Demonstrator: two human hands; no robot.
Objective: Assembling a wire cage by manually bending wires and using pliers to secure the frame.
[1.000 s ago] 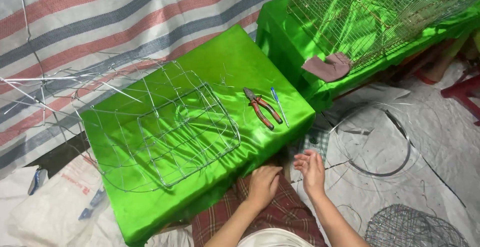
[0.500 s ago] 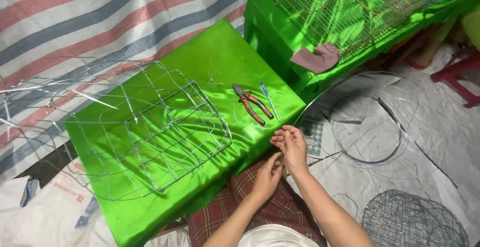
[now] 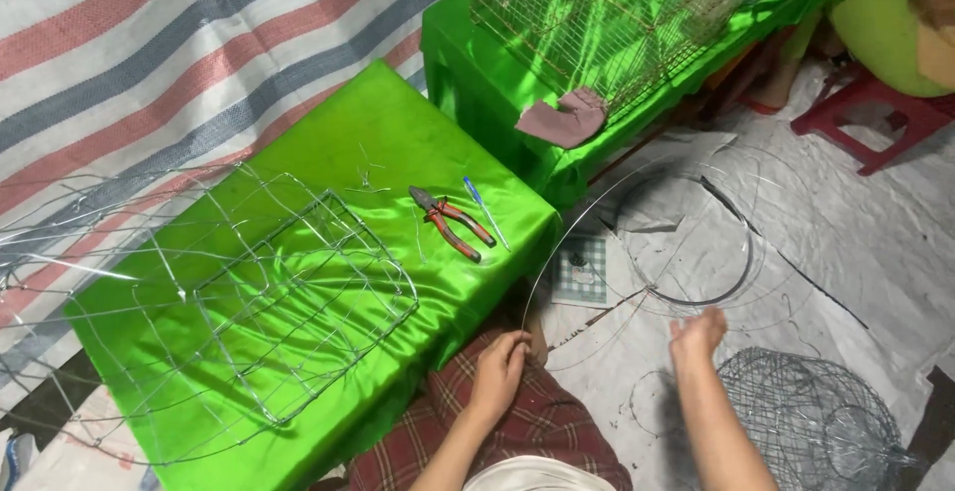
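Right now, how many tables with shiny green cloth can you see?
2. One green table sits in front of the person, holding wire frames and pliers. The other green table stands farther back, under a wire cage.

The right hand [image 3: 698, 334] is blurring, so its grip on the thin wire [image 3: 557, 242] cannot be told. The wire frame [image 3: 229, 302] is running off the left edge. The round mesh ball [image 3: 806, 416] is being cut by the bottom edge.
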